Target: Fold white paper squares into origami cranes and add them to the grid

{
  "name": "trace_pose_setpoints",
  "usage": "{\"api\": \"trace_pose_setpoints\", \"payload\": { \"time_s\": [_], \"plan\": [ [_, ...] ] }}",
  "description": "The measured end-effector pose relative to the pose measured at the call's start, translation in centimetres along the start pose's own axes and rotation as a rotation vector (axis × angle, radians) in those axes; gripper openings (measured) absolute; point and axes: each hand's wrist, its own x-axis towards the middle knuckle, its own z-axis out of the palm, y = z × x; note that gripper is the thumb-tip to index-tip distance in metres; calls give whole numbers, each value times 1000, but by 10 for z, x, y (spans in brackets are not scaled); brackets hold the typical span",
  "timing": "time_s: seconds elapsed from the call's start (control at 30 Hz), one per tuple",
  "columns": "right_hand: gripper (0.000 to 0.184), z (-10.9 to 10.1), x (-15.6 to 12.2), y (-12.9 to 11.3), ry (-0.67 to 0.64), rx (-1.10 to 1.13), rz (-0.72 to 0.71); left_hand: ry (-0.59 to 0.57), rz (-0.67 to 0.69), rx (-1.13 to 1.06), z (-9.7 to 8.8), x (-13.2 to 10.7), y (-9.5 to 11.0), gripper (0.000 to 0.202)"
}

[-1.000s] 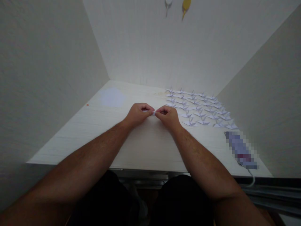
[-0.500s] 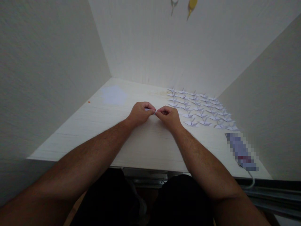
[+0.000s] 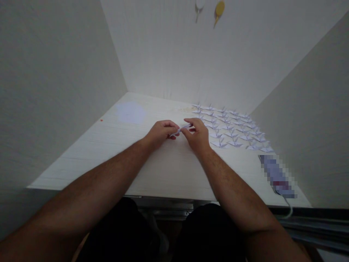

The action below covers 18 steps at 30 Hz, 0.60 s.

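Observation:
Over the middle of the white table, my left hand (image 3: 163,133) and my right hand (image 3: 196,134) meet around one small folded white paper (image 3: 179,131). The left fingers and thumb pinch its left end, closed on it. My right hand holds the other end between thumb and index finger, with the index finger stretched along it. The paper is narrow and slightly tilted; its exact shape is partly hidden by the fingers. To the right of my right hand stand rows of folded white paper cranes (image 3: 227,127).
A pile of white paper sheets (image 3: 131,112) lies at the back left of the table (image 3: 169,174). A pixelated phone-like object (image 3: 276,174) with a cable (image 3: 290,209) is at the right edge. Walls enclose three sides. One yellow hook (image 3: 219,8) hangs on the back wall.
My right index finger has lifted and straightened away from its thumb, and more of the folded paper shows between the hands. The view has shifted slightly.

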Motion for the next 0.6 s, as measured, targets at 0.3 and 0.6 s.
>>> {"api": "trace_pose_setpoints", "payload": {
  "time_s": [0.3,0.6],
  "plan": [
    [13,2,-1,-15,-40,157,289,42,66,-218,5,-3,3,23],
    [14,3,1,-11,-86,335,420,13,202,12,4,-1,-7,30]
  ]
}}
